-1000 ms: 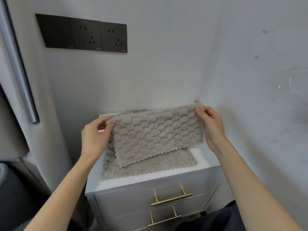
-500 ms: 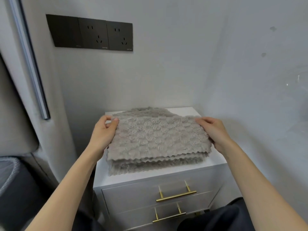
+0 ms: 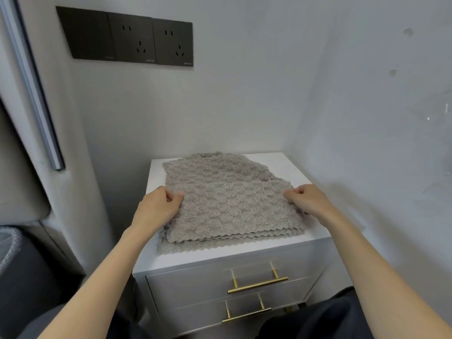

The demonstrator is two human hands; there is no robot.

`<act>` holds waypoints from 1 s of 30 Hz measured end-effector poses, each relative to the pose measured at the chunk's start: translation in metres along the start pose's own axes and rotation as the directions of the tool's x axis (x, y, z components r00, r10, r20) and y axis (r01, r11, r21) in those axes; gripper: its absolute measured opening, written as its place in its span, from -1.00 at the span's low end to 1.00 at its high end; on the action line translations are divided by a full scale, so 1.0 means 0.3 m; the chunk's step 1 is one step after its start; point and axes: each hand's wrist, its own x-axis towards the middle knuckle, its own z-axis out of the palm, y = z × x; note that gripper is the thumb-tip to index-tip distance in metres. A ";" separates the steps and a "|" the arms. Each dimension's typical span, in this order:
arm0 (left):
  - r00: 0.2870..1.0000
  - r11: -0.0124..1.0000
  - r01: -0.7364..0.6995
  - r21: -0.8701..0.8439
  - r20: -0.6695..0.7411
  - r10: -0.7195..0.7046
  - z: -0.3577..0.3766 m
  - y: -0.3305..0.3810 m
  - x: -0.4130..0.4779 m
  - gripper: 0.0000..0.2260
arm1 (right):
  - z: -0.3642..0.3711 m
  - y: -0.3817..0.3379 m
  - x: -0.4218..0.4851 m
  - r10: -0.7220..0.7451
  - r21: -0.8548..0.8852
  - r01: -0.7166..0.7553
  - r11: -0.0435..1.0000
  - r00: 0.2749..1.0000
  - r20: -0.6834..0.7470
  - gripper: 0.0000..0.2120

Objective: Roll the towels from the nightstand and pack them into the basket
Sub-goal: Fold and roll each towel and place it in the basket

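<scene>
Pinching the top towel (image 3: 232, 206) by its side edges, our left hand (image 3: 156, 211) and right hand (image 3: 308, 200) bracket its long axis, which runs crosswise between both grips.

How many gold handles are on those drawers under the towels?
2. One gold metal bar handle is on the white nightstand's upper drawer, the second gold handle on the drawer below. The cabinet's bottom is cut off, so more may be hidden.
</scene>
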 end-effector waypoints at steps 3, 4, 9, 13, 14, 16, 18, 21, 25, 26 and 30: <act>1.000 0.998 0.002 -0.065 -0.022 -0.003 0.006 0.005 0.003 -0.74 | 0.005 -0.003 -0.010 -0.079 -0.044 0.078 0.996 0.996 -0.027 -0.69; 0.999 0.995 0.007 -0.104 -0.031 -0.011 0.007 0.009 0.005 -0.76 | 0.006 -0.008 -0.016 -0.092 -0.049 0.089 0.995 0.995 -0.046 -0.76; 0.999 0.992 -0.014 -0.125 -0.039 0.009 0.021 0.020 0.002 -0.78 | 0.026 -0.002 -0.042 -0.170 -0.203 0.149 0.968 0.981 -0.090 -0.79; 0.996 0.996 -0.063 -0.069 -0.073 0.058 0.024 0.020 -0.004 -0.79 | 0.034 0.013 -0.053 -0.209 -0.312 0.181 0.933 0.976 -0.060 -0.80; 0.995 0.996 -0.067 -0.065 -0.074 0.062 0.023 0.020 -0.002 -0.79 | 0.033 0.015 -0.054 -0.211 -0.315 0.183 0.931 0.976 -0.057 -0.80; 0.996 0.996 -0.071 -0.060 -0.065 0.067 0.022 0.020 0.000 -0.80 | 0.033 0.019 -0.056 -0.206 -0.335 0.180 0.925 0.978 -0.042 -0.80; 0.995 0.996 -0.091 -0.010 -0.051 0.091 0.021 0.018 -0.001 -0.80 | 0.035 0.024 -0.057 -0.186 -0.378 0.172 0.910 0.983 -0.002 -0.79; 0.993 0.990 -0.104 0.092 -0.045 0.109 0.019 0.017 -0.012 -0.81 | 0.036 0.026 -0.060 -0.156 -0.420 0.151 0.895 0.987 0.022 -0.77; 0.974 0.963 -0.119 0.240 -0.159 0.160 0.015 0.045 -0.044 -0.75 | 0.026 0.013 -0.052 -0.040 -0.387 0.029 0.922 0.999 -0.020 -0.72; 0.958 0.946 -0.152 0.285 -0.191 0.212 0.019 0.057 -0.051 -0.72 | 0.024 0.009 -0.048 -0.014 -0.354 0.011 0.935 1.000 -0.008 -0.68; 0.895 0.902 -0.376 0.211 -0.171 0.413 0.047 0.123 -0.065 -0.64 | 0.017 -0.025 -0.046 0.092 -0.143 -0.080 0.987 0.992 0.083 -0.58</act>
